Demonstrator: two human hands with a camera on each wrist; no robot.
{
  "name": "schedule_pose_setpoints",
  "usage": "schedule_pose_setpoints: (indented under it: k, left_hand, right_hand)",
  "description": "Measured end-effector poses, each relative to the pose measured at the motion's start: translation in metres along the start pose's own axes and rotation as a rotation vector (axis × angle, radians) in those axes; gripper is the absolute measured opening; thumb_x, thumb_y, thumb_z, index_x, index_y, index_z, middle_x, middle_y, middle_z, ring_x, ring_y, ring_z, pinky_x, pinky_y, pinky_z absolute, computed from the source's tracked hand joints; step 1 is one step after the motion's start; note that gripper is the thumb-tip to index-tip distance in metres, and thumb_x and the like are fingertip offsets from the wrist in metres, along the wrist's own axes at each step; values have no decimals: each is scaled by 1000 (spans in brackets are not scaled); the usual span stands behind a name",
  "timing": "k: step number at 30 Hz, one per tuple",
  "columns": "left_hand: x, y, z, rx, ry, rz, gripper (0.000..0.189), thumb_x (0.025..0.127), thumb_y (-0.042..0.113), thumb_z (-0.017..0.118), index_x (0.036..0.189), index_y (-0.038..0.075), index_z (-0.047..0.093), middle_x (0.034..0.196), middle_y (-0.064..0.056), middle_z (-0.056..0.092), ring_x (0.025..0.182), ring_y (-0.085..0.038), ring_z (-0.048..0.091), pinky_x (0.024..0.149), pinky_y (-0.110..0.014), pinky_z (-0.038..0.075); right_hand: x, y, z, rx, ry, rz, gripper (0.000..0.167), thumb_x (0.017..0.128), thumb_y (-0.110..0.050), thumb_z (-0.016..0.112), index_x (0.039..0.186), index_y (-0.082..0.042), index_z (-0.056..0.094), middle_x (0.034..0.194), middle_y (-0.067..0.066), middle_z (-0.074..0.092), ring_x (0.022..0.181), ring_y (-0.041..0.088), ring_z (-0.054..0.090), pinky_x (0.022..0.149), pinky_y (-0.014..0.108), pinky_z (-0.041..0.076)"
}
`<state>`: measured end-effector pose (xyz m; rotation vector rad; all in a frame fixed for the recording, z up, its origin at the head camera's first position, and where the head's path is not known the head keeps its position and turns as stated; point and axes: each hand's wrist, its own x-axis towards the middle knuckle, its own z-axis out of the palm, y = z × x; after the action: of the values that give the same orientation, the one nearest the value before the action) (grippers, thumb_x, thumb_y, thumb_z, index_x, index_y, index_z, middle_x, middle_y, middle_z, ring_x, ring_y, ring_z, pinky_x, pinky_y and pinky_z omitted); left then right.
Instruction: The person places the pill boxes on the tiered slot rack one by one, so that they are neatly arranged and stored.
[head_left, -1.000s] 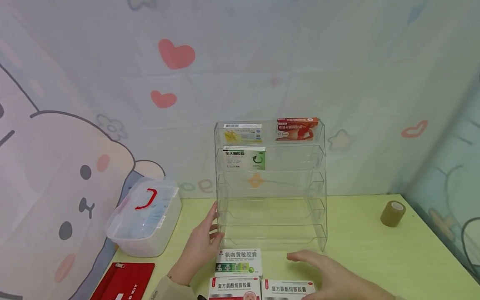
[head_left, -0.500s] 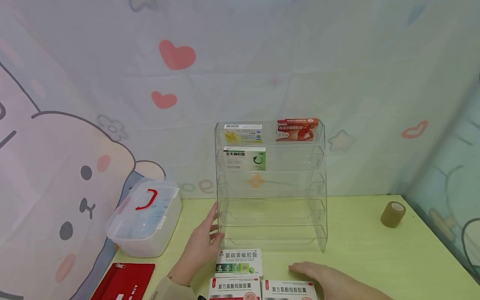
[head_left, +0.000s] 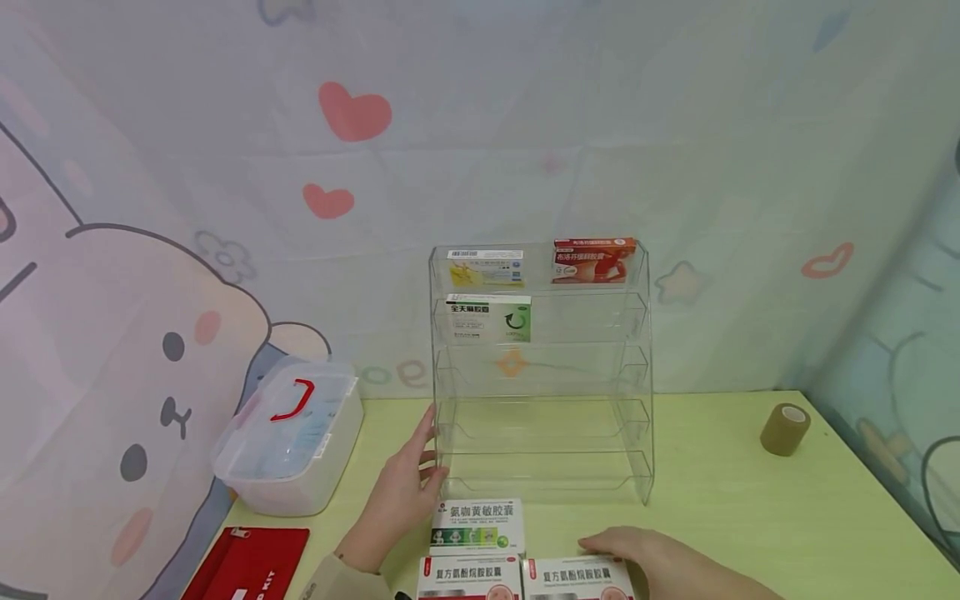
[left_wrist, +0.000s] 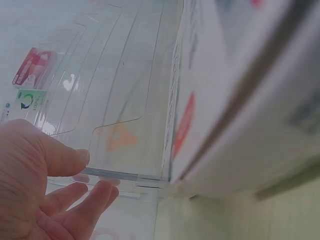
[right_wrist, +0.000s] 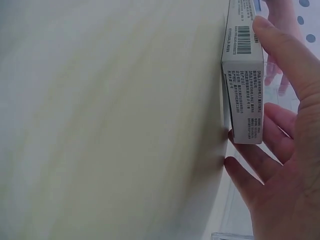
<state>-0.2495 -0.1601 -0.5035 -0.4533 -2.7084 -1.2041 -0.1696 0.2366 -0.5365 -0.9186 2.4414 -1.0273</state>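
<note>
Gripping rack [head_left: 542, 373] at its eight o'clock with curled left hand [head_left: 399, 493], clasping box [head_left: 576, 577] at six with half-spread right hand [head_left: 654, 557]

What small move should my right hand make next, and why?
Probably close the right hand on the right-hand front box and lift it slightly. That hand's thumb and fingers flank the box's end, the left hand holds the clear rack at its left edge, and the rack's lower tiers hold no boxes.
</note>
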Motion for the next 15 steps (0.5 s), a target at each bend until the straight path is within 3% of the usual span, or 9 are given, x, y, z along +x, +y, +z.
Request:
schedule_pose_setpoints:
  k: [4,15]
  left_hand:
    - [1,0,0,1,0,-7,98,102,0,73,179,23,17,164,-20,57,129,-37,75,105,-43,67]
    - [1,1,0,15,-2,-11,98,102,0,73,179,24,16,165,-19,56,130,-37,75,106,-44,67]
  right_hand:
    - [1,1,-1,-53,39,-53,71,94,-56,85,155,-27,63,150,-10,67,134,5,62,114,27,57]
    - [5,-5,-6,183,-5,-34,69,91,-43,91,153,-26,64,145,-7,64,125,6,62,108,15,54]
